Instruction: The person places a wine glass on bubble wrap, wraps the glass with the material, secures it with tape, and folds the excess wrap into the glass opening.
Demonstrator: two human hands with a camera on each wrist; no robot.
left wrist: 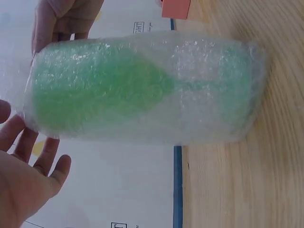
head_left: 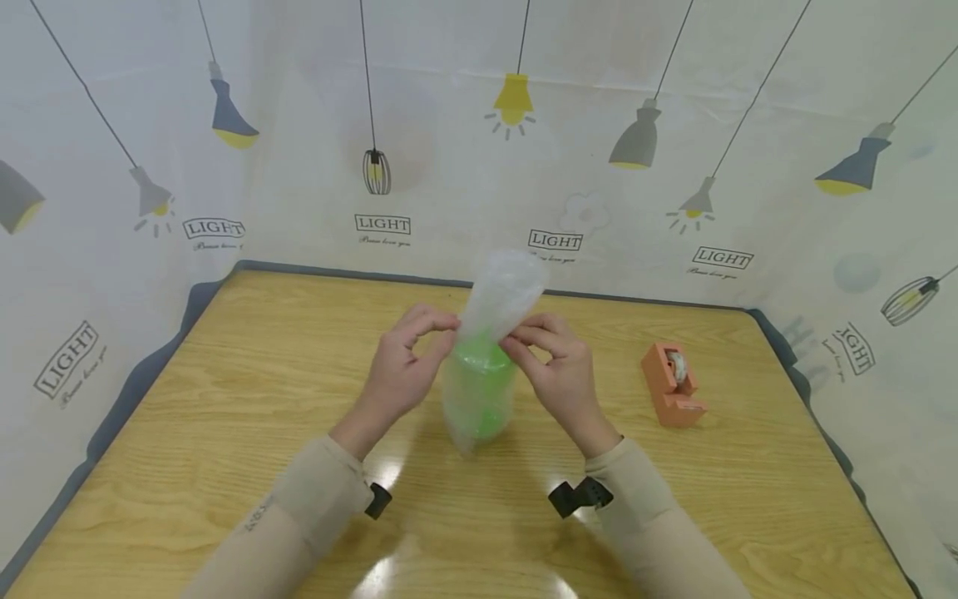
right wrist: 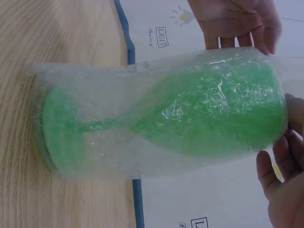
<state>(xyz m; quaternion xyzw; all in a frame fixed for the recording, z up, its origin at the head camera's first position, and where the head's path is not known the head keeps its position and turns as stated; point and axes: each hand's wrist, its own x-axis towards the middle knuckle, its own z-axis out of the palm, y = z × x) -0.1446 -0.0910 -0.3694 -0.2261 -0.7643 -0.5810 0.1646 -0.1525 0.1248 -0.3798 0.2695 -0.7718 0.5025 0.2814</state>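
A green stemmed goblet (head_left: 482, 378) stands upright on the table inside a translucent bubble-wrap bag (head_left: 512, 287). The bag's top rises loose above the rim. My left hand (head_left: 404, 362) pinches the bag's left side near the rim with thumb and forefinger. Opposite it, my right hand (head_left: 561, 370) pinches the right side at about the same height. Both wrist views show the bowl, stem and foot of the goblet (right wrist: 204, 114) through the wrap, with the fingers near the rim end.
An orange tape dispenser (head_left: 669, 387) with a roll of clear tape sits on the wooden table (head_left: 262, 374), right of the right hand. Behind the table hangs a white cloth (head_left: 449, 108) printed with lamps.
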